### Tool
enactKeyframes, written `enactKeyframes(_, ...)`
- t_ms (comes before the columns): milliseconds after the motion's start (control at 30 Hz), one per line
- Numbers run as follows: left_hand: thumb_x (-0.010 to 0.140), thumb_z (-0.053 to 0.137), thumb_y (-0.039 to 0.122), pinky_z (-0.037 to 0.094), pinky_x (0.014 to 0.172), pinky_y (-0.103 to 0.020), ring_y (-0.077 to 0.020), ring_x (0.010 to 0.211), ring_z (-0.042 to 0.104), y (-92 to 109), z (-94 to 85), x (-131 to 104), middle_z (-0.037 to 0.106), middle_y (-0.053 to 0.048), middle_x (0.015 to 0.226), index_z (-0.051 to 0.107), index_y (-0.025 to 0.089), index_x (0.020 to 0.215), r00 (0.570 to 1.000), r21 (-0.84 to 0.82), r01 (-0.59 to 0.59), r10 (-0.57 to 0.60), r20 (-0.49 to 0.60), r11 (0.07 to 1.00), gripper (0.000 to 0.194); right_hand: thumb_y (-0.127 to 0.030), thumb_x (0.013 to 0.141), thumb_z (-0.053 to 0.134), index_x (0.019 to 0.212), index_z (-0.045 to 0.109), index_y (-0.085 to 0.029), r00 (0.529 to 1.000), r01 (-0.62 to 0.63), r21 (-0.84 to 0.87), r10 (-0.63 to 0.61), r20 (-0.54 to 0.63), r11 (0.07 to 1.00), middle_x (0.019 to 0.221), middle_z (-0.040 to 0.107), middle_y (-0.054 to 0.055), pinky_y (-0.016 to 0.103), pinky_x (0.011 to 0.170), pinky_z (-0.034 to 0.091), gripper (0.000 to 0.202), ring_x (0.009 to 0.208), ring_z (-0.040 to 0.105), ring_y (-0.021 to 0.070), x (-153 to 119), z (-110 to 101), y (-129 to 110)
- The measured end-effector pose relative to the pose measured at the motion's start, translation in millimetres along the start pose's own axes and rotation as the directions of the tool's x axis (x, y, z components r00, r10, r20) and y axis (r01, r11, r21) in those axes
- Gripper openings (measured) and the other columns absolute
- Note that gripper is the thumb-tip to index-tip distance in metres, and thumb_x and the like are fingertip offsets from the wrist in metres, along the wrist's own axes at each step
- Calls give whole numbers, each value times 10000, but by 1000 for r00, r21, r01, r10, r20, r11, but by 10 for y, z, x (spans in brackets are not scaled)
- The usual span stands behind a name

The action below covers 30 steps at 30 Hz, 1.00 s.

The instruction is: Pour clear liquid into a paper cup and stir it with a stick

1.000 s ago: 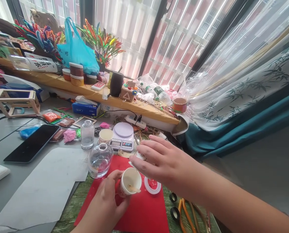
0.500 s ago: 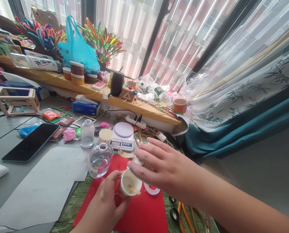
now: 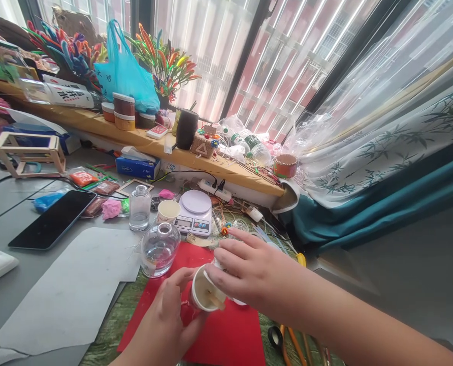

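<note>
My left hand (image 3: 175,305) is wrapped round a paper cup (image 3: 203,290) with a wooden stick (image 3: 216,300) standing in it. Some pale material coats the inside of the cup. My right hand (image 3: 241,264) grips a second white cup (image 3: 217,264), mostly covered by the fingers, tilted against the first cup's rim. Both cups are over a red sheet (image 3: 230,335). Behind my left hand stands a round glass bottle (image 3: 160,251) holding clear liquid. Farther back are a small glass bottle (image 3: 139,211), another paper cup (image 3: 168,210) and a white kitchen scale (image 3: 194,213).
A black phone (image 3: 53,219) and white paper (image 3: 70,290) lie at the left. Orange-handled scissors (image 3: 295,345) lie at the lower right. A blue tissue box (image 3: 137,166) and a power strip (image 3: 215,189) sit below the cluttered ledge (image 3: 234,175).
The cup in my right hand has tilted and come closer over the cup in my left hand. The whole view has shifted slightly.
</note>
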<state>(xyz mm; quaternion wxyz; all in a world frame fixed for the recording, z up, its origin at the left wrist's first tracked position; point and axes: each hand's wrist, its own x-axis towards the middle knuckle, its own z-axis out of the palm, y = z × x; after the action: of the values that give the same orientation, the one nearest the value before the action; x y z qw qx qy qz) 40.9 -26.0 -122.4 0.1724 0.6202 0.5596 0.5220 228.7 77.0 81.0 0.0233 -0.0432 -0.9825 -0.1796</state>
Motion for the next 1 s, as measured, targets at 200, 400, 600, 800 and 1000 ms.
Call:
enactKeyframes(200,955,702,332,675,921,-416,-297,1135,779,7,-10,5,750,-91,1306,483,317,1470,1000,26,-1,1,6,1000,559,-174,1093,574,1154,700,-193,998,17,18,-18,58,1000,1146,739,81,532,1269,376,142,1032,640,239,24,-15,22)
enactKeyframes(400,930,730,289,689,916,-388,-285,1124,802,-51,-38,23,763,-70,1299,481,332,1483,998,63,-69,68,17,996,608,-181,1105,549,1253,670,-146,999,28,19,-29,41,999,1154,722,97,543,1249,382,195,1048,639,251,15,25,12)
enactKeyframes(600,923,735,278,702,927,-390,-293,1160,802,-77,-41,19,760,-76,1325,477,339,1498,998,64,-54,52,27,996,633,-195,1107,538,1284,661,-193,999,4,4,-5,54,1000,1211,717,105,558,1207,391,216,1058,630,260,-21,16,12)
enactKeyframes(800,909,745,281,708,917,-390,-298,1134,814,-81,-36,16,773,-66,1312,502,343,1486,998,82,-58,56,24,995,629,-157,1096,516,1169,680,-193,999,17,-38,-15,52,999,1123,719,88,563,1195,372,184,991,617,245,-22,-6,-11)
enactKeyframes(1000,914,739,266,713,901,-380,-291,1103,821,-54,-60,50,778,-64,1286,485,345,1491,994,102,-108,107,19,989,636,-158,1079,562,1196,669,-195,998,16,-44,-13,56,999,1144,713,91,566,1202,348,163,1019,627,252,-26,-6,-13)
